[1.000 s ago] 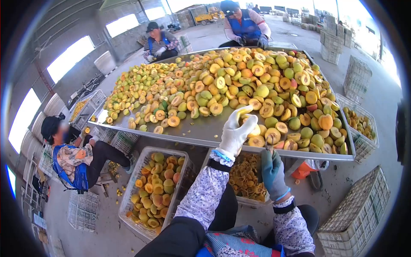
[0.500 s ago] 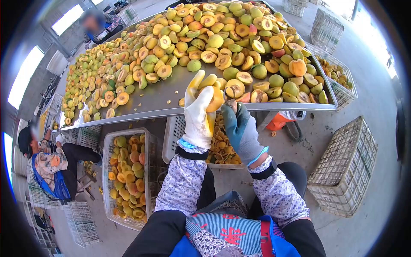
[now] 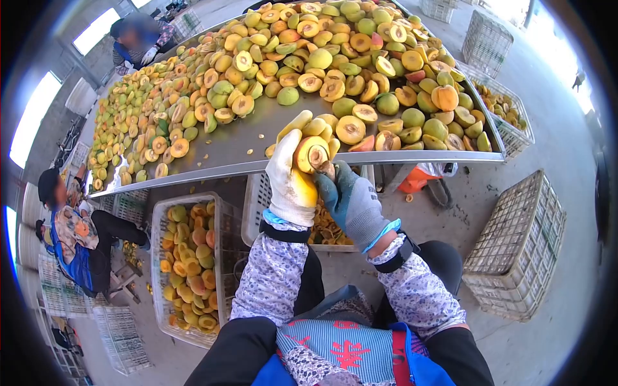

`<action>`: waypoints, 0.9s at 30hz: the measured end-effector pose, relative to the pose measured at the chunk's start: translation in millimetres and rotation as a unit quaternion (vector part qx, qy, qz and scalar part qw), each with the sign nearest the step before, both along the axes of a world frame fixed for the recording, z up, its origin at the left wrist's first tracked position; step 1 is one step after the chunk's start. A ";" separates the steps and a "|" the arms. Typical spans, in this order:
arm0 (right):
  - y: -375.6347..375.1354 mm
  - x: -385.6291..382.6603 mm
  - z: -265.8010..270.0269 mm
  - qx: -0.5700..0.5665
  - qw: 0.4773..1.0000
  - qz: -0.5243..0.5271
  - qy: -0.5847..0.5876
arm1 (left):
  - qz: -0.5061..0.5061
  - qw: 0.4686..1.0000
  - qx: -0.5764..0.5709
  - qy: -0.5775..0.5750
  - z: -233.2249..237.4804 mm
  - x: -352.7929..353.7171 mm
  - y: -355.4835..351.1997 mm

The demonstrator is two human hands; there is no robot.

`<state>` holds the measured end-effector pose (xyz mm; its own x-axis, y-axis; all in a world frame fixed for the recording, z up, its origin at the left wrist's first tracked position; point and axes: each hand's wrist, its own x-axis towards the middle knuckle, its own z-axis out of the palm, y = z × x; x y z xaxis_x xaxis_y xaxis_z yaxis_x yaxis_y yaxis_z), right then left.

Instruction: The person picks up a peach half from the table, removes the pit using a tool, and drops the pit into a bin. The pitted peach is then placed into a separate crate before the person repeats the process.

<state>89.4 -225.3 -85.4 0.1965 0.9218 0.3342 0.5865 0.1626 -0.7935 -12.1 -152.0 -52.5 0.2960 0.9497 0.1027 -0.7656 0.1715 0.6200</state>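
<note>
One cut fruit (image 3: 304,153) is grasped in the left hand (image 3: 291,180) by the table (image 3: 241,140) edge; the right hand (image 3: 349,198) clenches one tool (image 3: 328,170), mostly hidden. Two co-workers (image 3: 74,225) show leftward; heaped fruit (image 3: 257,71) overlaps past counting.

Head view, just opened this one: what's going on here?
A person's gloved left hand holds a peach half, cut face showing. The right hand grips a small hand tool, its end at the middle of that face. Many more peach halves lie heaped on the metal table ahead; a crate of fruit stands at the left. Two other people are nearby.
</note>
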 end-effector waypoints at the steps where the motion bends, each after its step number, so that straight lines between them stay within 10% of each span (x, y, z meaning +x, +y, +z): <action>1: -0.4 -0.6 0.0 -0.012 1.000 0.004 0.010 | 0.000 1.000 -0.009 0.005 0.2 0.0 -0.4; 17: -5.7 -16.6 -12.8 -0.089 0.963 0.135 0.214 | -0.015 0.966 0.044 0.253 7.2 -17.4 9.0; 20: -16.8 -4.9 41.6 -0.358 0.835 0.172 0.380 | -0.054 0.966 0.046 0.249 11.6 -16.8 6.7; 23: -22.3 -1.7 39.2 -0.367 0.753 0.236 0.492 | -0.116 0.965 0.053 0.230 11.9 -19.8 7.7; 27: -21.2 2.6 38.4 -0.385 0.845 0.186 0.323 | -0.184 0.900 0.185 0.349 3.5 -24.4 22.4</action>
